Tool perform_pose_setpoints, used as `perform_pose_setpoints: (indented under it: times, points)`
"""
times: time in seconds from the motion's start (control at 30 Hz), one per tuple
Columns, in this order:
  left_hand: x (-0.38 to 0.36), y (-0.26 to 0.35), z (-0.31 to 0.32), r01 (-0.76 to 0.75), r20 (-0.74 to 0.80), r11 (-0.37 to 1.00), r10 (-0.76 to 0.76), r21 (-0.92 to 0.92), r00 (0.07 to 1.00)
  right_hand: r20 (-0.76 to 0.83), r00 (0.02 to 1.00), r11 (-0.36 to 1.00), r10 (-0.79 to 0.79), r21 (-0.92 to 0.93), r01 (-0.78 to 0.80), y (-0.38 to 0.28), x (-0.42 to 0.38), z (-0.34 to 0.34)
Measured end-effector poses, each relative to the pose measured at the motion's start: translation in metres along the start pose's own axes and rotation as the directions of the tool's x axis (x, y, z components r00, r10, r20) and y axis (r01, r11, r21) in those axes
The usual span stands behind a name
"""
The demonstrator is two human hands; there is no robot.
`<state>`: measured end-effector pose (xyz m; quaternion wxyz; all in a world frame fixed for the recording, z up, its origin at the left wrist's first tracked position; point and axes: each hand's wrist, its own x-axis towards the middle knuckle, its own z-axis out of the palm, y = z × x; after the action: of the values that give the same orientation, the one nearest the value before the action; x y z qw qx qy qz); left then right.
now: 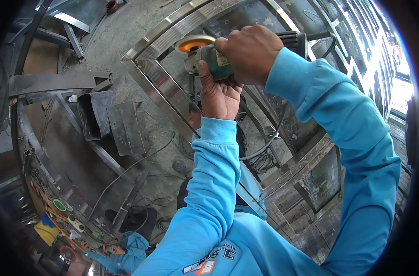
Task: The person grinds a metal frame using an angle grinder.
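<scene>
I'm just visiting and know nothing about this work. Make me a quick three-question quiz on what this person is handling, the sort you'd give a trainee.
1. Multiple choice: which bright colour shows on the disc of the grinder?
A) blue
B) orange
C) purple

2. True or false: only one hand is on the grinder.

3. Fill in the gap: the person's ____ hand has its palm facing the camera.

Key:
1. B, orange.
2. False: the left hand and the right hand both hold it.
3. Left; the other hand shows its back.
</scene>
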<state>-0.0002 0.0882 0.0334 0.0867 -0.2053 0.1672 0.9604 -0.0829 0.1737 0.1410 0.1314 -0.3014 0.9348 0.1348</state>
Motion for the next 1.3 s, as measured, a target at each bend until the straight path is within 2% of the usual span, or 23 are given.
perform_pose_setpoints:
  times: [0.1,0.2,0.3,0.5,0.6,0.63,0.7,0.73,0.83,0.87,0.97,1.07,1.13,1.17,1.2,1.23,1.27,1.3]
  points:
    - [-0.002,0.001,0.004,-0.043,0.031,0.999,0.044,-0.014,0.999,-0.081,0.997,1.000,0.003,-0.017,-0.005,-0.003,-0.002,-0.002]
    - [-0.005,0.002,0.005,-0.094,-0.014,0.995,0.094,-0.045,0.996,-0.011,1.000,0.999,-0.027,0.027,0.027,-0.006,0.003,-0.009]
    - [-0.006,0.003,0.006,-0.150,-0.017,0.987,0.149,-0.059,0.989,-0.093,0.994,0.998,-0.063,-0.015,0.061,-0.011,0.004,-0.013]
    - [-0.008,0.006,0.008,-0.138,-0.023,0.988,0.137,-0.071,0.990,-0.046,0.997,0.998,-0.065,0.023,0.066,-0.013,0.012,-0.011]
    - [-0.005,0.005,0.008,-0.046,-0.043,0.997,0.043,-0.057,0.998,0.059,0.998,0.998,-0.006,0.064,0.002,-0.008,0.008,-0.014]
    - [-0.004,0.004,0.007,-0.011,-0.023,0.999,0.010,-0.049,1.000,0.102,0.994,0.995,0.025,0.092,-0.035,-0.005,0.003,-0.016]
    - [-0.002,-0.001,0.005,0.061,0.029,0.998,-0.060,-0.025,0.998,0.055,0.991,0.977,0.120,0.168,-0.127,-0.002,-0.013,-0.012]
    - [-0.001,-0.003,0.001,0.072,0.089,0.997,-0.073,0.021,0.993,0.033,0.985,0.962,0.171,0.209,-0.174,0.001,-0.024,-0.014]
    - [-0.009,-0.004,-0.007,0.100,0.284,0.969,-0.163,0.224,0.945,0.102,0.970,0.893,0.220,0.380,-0.242,0.020,-0.066,-0.035]
    - [-0.022,-0.002,-0.004,0.110,0.273,0.944,-0.199,0.310,0.941,0.201,0.946,0.813,0.254,0.486,-0.322,0.026,-0.079,-0.043]
    - [-0.070,0.009,0.011,0.120,0.378,0.839,-0.361,0.530,0.852,0.225,0.911,0.528,0.346,0.756,-0.387,0.023,-0.120,-0.036]
    - [-0.116,0.030,0.038,0.118,0.136,0.517,-0.426,0.848,0.894,0.182,0.920,0.062,0.348,0.974,-0.217,-0.006,-0.145,-0.036]
    - [-0.133,0.046,0.031,0.012,0.331,0.613,-0.442,0.790,0.834,0.156,0.929,-0.324,0.336,0.945,-0.041,-0.038,-0.155,-0.048]
    - [-0.143,0.058,0.026,-0.025,0.418,0.657,-0.450,0.754,0.789,0.079,0.910,-0.469,0.408,0.873,0.135,-0.062,-0.153,-0.060]
    - [-0.167,0.084,0.057,0.147,0.322,0.715,-0.476,0.683,0.818,-0.018,0.896,-0.584,0.443,0.753,0.304,-0.084,-0.149,-0.068]
    - [-0.179,0.113,0.067,0.117,0.292,0.650,-0.486,0.751,0.824,-0.058,0.899,-0.671,0.435,0.645,0.366,-0.102,-0.147,-0.077]
    - [-0.189,0.142,0.077,0.039,0.278,0.564,-0.465,0.825,0.840,-0.080,0.886,-0.682,0.456,0.608,0.406,-0.119,-0.145,-0.087]
    - [-0.200,0.170,0.086,-0.033,0.263,0.462,-0.444,0.886,0.856,-0.170,0.885,-0.691,0.433,0.569,0.447,-0.132,-0.141,-0.094]
